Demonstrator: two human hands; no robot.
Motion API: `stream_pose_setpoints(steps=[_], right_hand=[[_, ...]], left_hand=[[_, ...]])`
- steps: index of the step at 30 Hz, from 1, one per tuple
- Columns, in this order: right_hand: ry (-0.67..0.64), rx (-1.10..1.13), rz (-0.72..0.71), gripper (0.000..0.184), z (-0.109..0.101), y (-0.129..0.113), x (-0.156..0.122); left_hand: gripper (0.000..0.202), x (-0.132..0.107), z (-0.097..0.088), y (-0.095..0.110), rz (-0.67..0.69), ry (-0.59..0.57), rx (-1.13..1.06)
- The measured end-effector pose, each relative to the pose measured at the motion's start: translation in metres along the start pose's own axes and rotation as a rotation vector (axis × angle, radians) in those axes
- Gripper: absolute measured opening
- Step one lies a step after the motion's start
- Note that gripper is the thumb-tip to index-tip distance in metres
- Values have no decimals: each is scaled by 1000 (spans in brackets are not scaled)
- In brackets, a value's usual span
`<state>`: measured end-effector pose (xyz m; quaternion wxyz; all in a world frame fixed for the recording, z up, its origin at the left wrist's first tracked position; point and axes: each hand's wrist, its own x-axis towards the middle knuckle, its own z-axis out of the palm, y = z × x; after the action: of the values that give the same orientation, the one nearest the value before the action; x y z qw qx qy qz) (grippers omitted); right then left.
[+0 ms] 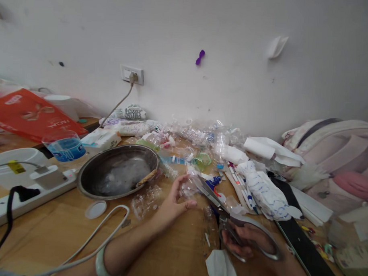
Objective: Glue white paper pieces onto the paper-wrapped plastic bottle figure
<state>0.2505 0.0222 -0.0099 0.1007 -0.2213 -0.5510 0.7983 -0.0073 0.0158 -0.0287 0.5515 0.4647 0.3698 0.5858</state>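
Note:
My right hand (239, 240) has its fingers through the handles of a large pair of scissors (222, 205). The blades are pointed up and to the left, towards my left hand (174, 200). Between the curved fingers and thumb of my left hand is a thin see-through plastic piece (188, 188); its outline is faint. The blade tips are right beside this piece, and I cannot tell whether they touch it. A blue glue gun (213, 181) lies behind the scissors, partly covered. A crumpled white tissue (221, 268) lies below my right hand.
A dark metal basin (119, 172) with a rope-like stick stands left. Farther left are a white power strip (61, 182), a cable (99, 221) and a plastic tub (17, 164). Plastic scraps (184, 134) pile against the wall. Markers (239, 182) and a pink backpack (337, 155) are right.

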Motion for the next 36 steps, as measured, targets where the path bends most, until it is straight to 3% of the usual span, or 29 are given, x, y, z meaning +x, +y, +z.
stream_pose_setpoints(steps=[9,17,23,27,36], right_hand=[[-4,-16,5,53,-5,6,-1],[-48,102,23,46,-6,11,5],[-113,151,59,44,-5,11,6],[-82,19,52,49,-10,13,5],[-16,-268,-21,54,-4,4,3]], left_hand=[[65,3,-5,-10,-25,-26,-24],[64,3,3,4,-123,150,-44],[66,1,1,2,-96,42,21],[68,0,0,-2,-65,3,26],[68,-7,4,1,-39,67,142]])
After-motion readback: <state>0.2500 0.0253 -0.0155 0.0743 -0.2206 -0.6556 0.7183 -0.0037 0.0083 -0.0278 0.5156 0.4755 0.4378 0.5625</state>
